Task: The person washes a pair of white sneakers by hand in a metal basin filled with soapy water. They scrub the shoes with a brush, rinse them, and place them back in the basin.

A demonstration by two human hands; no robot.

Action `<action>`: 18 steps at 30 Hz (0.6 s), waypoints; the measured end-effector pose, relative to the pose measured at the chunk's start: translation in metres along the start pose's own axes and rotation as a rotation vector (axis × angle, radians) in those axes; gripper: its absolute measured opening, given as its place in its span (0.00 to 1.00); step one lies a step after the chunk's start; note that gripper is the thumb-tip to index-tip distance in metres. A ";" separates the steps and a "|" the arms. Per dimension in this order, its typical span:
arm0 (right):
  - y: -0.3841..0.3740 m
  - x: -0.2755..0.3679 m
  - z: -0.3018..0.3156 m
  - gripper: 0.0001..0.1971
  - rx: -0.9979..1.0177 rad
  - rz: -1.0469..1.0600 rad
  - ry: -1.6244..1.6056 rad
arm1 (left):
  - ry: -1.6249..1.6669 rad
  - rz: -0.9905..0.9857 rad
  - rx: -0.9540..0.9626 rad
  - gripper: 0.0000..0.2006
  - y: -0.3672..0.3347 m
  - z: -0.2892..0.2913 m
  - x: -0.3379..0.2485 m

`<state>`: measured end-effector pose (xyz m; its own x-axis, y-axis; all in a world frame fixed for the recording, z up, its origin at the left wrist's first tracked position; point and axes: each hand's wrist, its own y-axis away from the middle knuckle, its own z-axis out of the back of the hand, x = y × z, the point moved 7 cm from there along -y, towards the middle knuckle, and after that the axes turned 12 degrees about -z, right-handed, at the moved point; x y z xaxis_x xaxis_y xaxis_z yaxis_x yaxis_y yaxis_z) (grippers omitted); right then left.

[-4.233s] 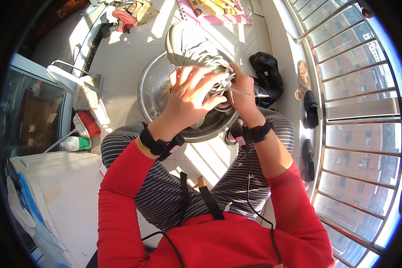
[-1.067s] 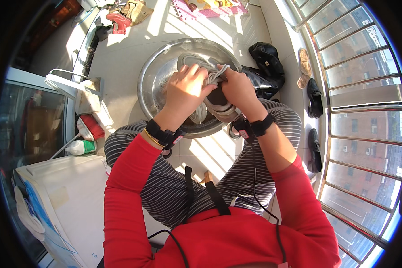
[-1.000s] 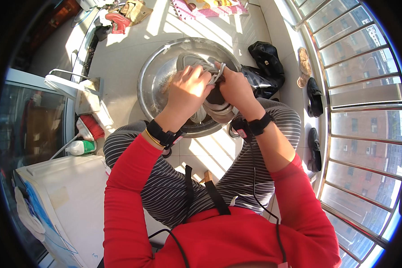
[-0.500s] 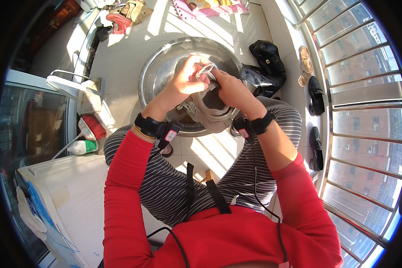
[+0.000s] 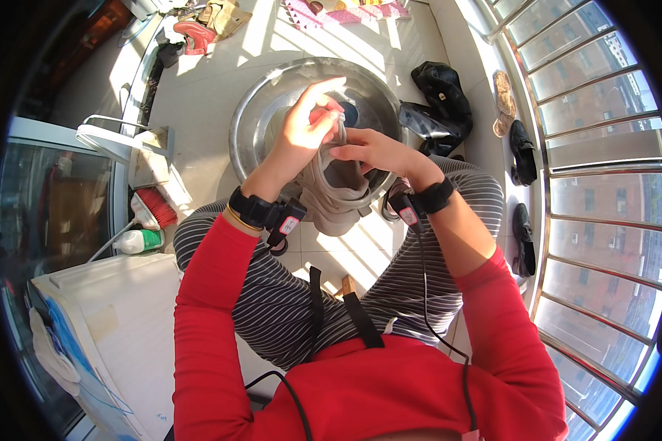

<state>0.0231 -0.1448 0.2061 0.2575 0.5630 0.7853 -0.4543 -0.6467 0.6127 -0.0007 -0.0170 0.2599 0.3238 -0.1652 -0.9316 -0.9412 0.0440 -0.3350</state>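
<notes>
Pinching a pale lace (image 5: pixel 341 132) between thumb and fingers of the left hand (image 5: pixel 305 126), forefinger stretched out. Reaching with the right hand (image 5: pixel 386 151) to the opening of a beige shoe (image 5: pixel 334 203); cannot tell if clenched on it or merely touching. Jutting, shoe and all, past the near edge of a metal basin (image 5: pixel 244 117). Can see a shiny black item (image 5: pixel 446 94) on the floor (image 5: pixel 198 121), just beside the basin's right edge.

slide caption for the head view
Left hand and right hand at a beige shoe over the near rim of a metal basin
</notes>
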 end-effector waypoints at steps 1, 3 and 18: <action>0.001 0.002 0.004 0.23 -0.067 -0.022 -0.035 | -0.043 -0.002 0.012 0.23 0.000 -0.002 -0.002; 0.004 0.009 0.004 0.21 -0.086 0.002 0.027 | -0.093 -0.062 0.042 0.23 -0.001 -0.006 -0.010; 0.017 0.022 0.037 0.18 -0.360 0.289 -0.266 | -0.901 -0.467 -0.080 0.30 -0.001 0.013 -0.048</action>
<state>0.0524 -0.1621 0.2374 0.2650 0.2081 0.9415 -0.7907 -0.5119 0.3357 -0.0139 0.0041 0.3033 0.5816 0.6559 -0.4812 -0.6954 0.0939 -0.7124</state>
